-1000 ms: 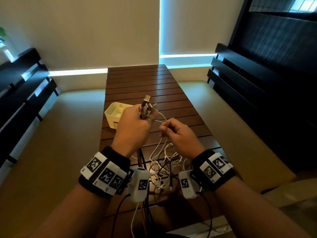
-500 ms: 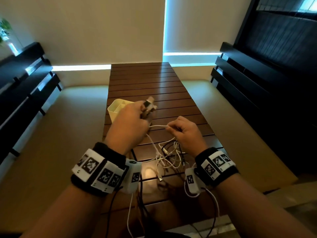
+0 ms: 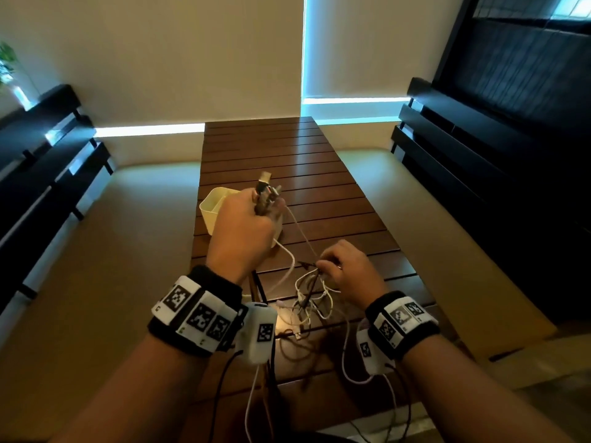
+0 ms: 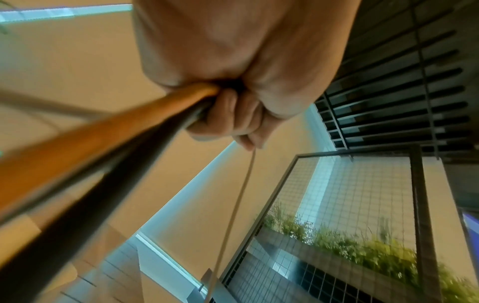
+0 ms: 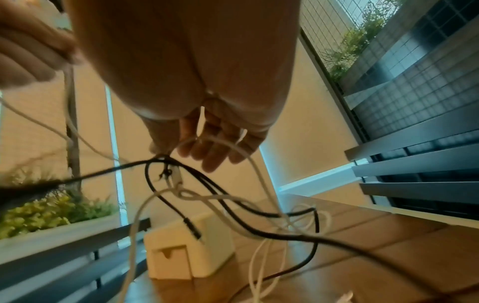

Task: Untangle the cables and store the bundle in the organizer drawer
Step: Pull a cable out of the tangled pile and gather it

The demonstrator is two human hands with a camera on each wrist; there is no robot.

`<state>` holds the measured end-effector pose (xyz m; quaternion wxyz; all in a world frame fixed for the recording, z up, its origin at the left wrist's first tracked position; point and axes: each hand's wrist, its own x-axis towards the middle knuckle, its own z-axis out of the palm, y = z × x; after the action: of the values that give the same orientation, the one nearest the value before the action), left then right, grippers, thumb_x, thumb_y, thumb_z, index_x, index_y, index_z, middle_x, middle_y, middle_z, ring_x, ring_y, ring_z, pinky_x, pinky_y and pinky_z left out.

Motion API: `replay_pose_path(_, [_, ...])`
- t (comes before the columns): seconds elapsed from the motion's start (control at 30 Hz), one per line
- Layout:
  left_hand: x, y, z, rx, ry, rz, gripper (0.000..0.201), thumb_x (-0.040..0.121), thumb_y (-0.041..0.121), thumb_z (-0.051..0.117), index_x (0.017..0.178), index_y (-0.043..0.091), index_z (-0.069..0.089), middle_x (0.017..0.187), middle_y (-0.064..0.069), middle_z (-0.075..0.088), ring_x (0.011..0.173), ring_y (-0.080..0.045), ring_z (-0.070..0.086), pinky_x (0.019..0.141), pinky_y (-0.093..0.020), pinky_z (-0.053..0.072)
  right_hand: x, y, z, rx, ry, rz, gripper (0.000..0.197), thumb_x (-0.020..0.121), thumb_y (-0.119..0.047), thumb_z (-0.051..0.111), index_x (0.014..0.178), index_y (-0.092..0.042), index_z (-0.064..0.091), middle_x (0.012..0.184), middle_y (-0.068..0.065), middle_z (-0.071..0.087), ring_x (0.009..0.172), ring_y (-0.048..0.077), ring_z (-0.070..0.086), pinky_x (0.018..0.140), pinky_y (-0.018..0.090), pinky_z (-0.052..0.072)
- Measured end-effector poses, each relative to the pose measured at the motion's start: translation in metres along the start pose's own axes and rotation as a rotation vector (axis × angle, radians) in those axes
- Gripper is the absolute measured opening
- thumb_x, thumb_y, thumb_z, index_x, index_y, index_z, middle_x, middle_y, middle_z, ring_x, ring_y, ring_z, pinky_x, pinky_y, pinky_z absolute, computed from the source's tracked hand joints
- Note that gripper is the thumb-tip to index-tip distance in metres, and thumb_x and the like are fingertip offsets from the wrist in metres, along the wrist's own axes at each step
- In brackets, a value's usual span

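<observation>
The left hand is raised above the slatted wooden tabletop, its back toward the head camera and its wrist bent upward. Its fingers are clenched round a gathered bunch of cable ends, whose plugs stick up out of the top of the fist. In the left wrist view an orange cable and a dark one run out of the bottom of the fist, and a thin pale cable hangs from the little finger.

The right hand sits lower and nearer the body, knuckles up, just above the tabletop. Its thumb and fingertips pinch the tangle at a knot, where black and white strands cross. The other fingers are loosely spread rather than curled tight.

The cables stretch between the two hands: a white strand runs taut from the left fist down to the right hand's pinch, and the remaining loops of black and white hang below the right hand and trail onto the tabletop toward its near edge.

The white organizer stands on the tabletop behind the left hand, partly hidden by it. In the right wrist view its small front drawer is closed.
</observation>
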<state>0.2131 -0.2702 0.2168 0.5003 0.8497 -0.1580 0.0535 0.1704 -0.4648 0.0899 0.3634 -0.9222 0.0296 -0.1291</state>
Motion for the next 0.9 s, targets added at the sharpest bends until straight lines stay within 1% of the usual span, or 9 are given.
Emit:
replay_pose_path(0.13, [-0.002,-0.005,-0.001,-0.031,0.013,-0.033,0.026,0.098,0.027,0.061,0.073,0.019,0.058,0.065,0.005,0.053,0.059,-0.004,0.048,0.056,-0.029,0.034,0.008,0.005,-0.010,-0.066,-0.005,0.081,0.016,0.091,-0.023,0.069,0.104,-0.016,0.064,0.101,-0.008,0.053,0.091,0.010,0.056,0.084,0.029,0.052])
replay_pose_path(0.23, [-0.001,-0.007,0.004,-0.035,-0.051,-0.044,0.024,0.098,0.027,0.061,0.077,0.016,0.062,0.062,0.004,0.052,0.056,-0.006,0.047,0.055,-0.029,0.032,0.011,-0.019,-0.020,0.129,0.005,0.025,0.023,0.090,-0.017,0.069,0.113,-0.020,0.063,0.108,-0.008,0.059,0.101,0.008,0.059,0.090,0.027,0.051])
replay_pose_path(0.37, [-0.005,-0.002,0.006,-0.055,-0.067,0.001,0.025,0.098,0.025,0.061,0.073,0.022,0.058,0.063,0.004,0.052,0.057,-0.007,0.045,0.056,-0.030,0.033,0.011,-0.056,-0.024,0.465,-0.014,-0.008,0.014,0.095,-0.020,0.062,0.104,-0.031,0.064,0.104,-0.007,0.069,0.101,0.010,0.065,0.088,0.027,0.055])
replay_pose_path(0.47, [-0.007,0.002,0.001,-0.142,0.004,0.048,0.028,0.097,0.025,0.061,0.070,0.020,0.056,0.060,0.006,0.049,0.053,-0.003,0.044,0.056,-0.033,0.039,0.007,-0.056,-0.013,0.367,-0.160,0.029,0.014,0.098,-0.019,0.058,0.097,-0.032,0.061,0.096,-0.007,0.068,0.091,0.008,0.066,0.081,0.026,0.055])
replay_pose_path(0.53, [-0.007,0.001,-0.004,-0.205,0.056,0.053,0.024,0.097,0.026,0.062,0.075,0.019,0.059,0.061,0.005,0.053,0.058,-0.012,0.050,0.060,-0.043,0.048,0.003,-0.046,-0.002,0.259,-0.217,0.094,0.010,0.098,-0.021,0.058,0.096,-0.029,0.061,0.094,-0.007,0.066,0.087,0.008,0.064,0.074,0.024,0.050])
replay_pose_path(0.6, [-0.009,-0.002,-0.005,-0.222,0.083,0.026,0.022,0.096,0.027,0.064,0.076,0.019,0.062,0.062,0.006,0.054,0.061,-0.017,0.051,0.064,-0.048,0.050,0.003,-0.036,0.003,0.220,-0.162,0.132,0.008,0.098,-0.020,0.058,0.096,-0.026,0.063,0.092,-0.006,0.064,0.083,0.009,0.062,0.071,0.024,0.048])
replay_pose_path(0.7, [-0.011,-0.009,-0.007,-0.198,0.085,-0.039,0.022,0.097,0.027,0.063,0.079,0.014,0.064,0.065,0.003,0.055,0.061,-0.014,0.048,0.064,-0.042,0.046,0.012,-0.034,-0.002,0.102,-0.042,0.016,0.009,0.097,-0.013,0.058,0.093,-0.019,0.063,0.092,-0.007,0.060,0.083,0.010,0.060,0.073,0.026,0.051])
replay_pose_path(0.8, [-0.007,-0.022,-0.012,-0.079,0.004,-0.118,0.025,0.098,0.024,0.063,0.078,0.008,0.064,0.068,-0.010,0.056,0.065,-0.019,0.047,0.062,-0.036,0.040,0.018,-0.044,-0.015,0.227,0.235,-0.152,0.006,0.092,-0.008,0.065,0.092,-0.012,0.070,0.089,-0.002,0.065,0.081,0.013,0.065,0.073,0.026,0.055])
replay_pose_path(0.9, [-0.004,-0.033,-0.021,0.049,-0.021,-0.193,0.031,0.097,0.022,0.063,0.067,0.015,0.058,0.063,-0.004,0.050,0.060,-0.017,0.043,0.055,-0.031,0.031,0.025,-0.039,-0.029,0.219,0.435,-0.225,0.005,0.089,-0.007,0.069,0.093,-0.008,0.073,0.084,0.003,0.067,0.077,0.013,0.063,0.070,0.022,0.054])
